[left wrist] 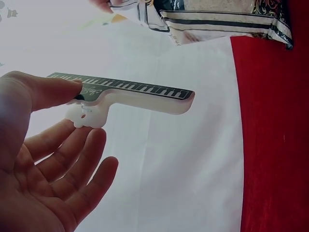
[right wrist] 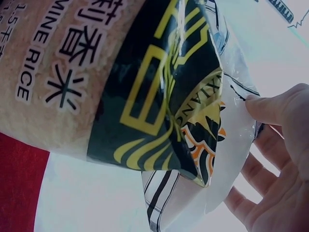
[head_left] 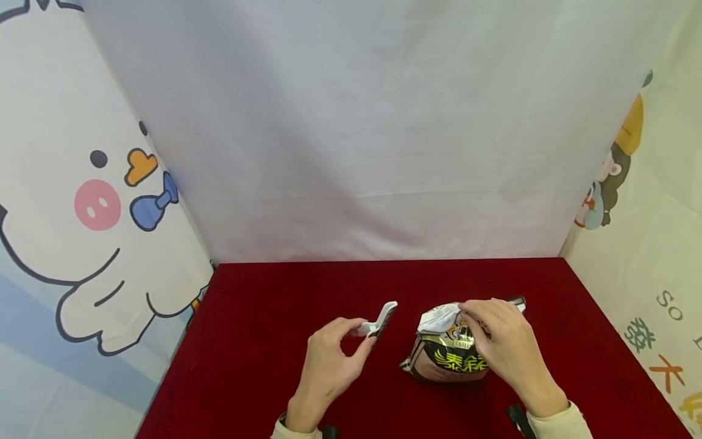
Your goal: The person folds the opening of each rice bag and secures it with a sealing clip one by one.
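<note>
My left hand (head_left: 331, 366) pinches a white bag clip (head_left: 387, 311) by its handle end, thumb on one side and fingers on the other. In the left wrist view the clip (left wrist: 149, 96) has a black strip printed with piano keys, and its long end points away from the fingers. To the right, my right hand (head_left: 504, 341) pinches the folded white top of a bag of rice (head_left: 446, 366). The right wrist view shows the bag (right wrist: 63, 92) with "RICE" lettering, a clear window onto pale grains and a black and gold band. The clip is apart from the bag.
A dark red tabletop (head_left: 285, 305) lies under both hands. White cloth (head_left: 351, 152) hangs behind its back edge. Printed cloths stand at both sides, a cartoon bird (head_left: 99, 201) on the left and lettering (head_left: 666, 372) on the right.
</note>
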Demonstrator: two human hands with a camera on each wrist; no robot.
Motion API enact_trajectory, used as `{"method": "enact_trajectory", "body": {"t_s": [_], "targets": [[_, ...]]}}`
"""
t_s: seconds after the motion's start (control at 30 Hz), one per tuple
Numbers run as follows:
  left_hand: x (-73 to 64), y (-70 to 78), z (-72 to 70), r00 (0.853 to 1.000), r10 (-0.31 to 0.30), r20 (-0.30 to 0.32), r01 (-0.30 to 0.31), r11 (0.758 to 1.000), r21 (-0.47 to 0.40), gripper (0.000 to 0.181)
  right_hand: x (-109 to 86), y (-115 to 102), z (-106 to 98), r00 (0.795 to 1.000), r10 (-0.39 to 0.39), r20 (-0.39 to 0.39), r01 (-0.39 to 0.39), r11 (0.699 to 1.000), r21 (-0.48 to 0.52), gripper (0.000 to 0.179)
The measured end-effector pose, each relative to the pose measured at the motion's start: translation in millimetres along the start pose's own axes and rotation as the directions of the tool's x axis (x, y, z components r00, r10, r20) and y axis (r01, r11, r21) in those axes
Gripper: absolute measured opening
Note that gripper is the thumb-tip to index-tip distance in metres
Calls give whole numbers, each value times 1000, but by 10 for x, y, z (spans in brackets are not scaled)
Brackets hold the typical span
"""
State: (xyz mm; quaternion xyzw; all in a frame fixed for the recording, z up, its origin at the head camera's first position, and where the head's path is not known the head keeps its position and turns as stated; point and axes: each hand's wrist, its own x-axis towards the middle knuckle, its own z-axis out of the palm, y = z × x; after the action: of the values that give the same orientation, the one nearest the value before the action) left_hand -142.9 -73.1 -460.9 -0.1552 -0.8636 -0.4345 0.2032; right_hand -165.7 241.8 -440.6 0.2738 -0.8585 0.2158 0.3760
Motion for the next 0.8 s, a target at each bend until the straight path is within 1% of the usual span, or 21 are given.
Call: {"method": "enact_trajectory", "body": {"t_s": [0.17,0.23,0.37,0.43,0.67,0.8], "targets": [[26,15,11,1000,16,2,-16,1000,8,27,-4,-6,-8,999,39,29,-39,999,3,33],[36,19,18,1000,27,0,-27,1000,9,27,-2,-12,-12,998,49,38,-50,999,4,36],[43,22,44,999,45,-4,-45,999,6,26,4,-20,-14,999,43,26,-42,999,-11,46],[44,25,60,999,48,-1,-48,999,3,26,4,-20,-14,999,34,15,-33,999,-16,48],[68,60,111,998,59,10,-59,998,0,27,-18,-25,-12,997,68,22,-69,997,21,38],[83,85,140,997,78,5,-78,997,-4,27,-23,-27,-9,998,66,13,-67,998,21,37]]}}
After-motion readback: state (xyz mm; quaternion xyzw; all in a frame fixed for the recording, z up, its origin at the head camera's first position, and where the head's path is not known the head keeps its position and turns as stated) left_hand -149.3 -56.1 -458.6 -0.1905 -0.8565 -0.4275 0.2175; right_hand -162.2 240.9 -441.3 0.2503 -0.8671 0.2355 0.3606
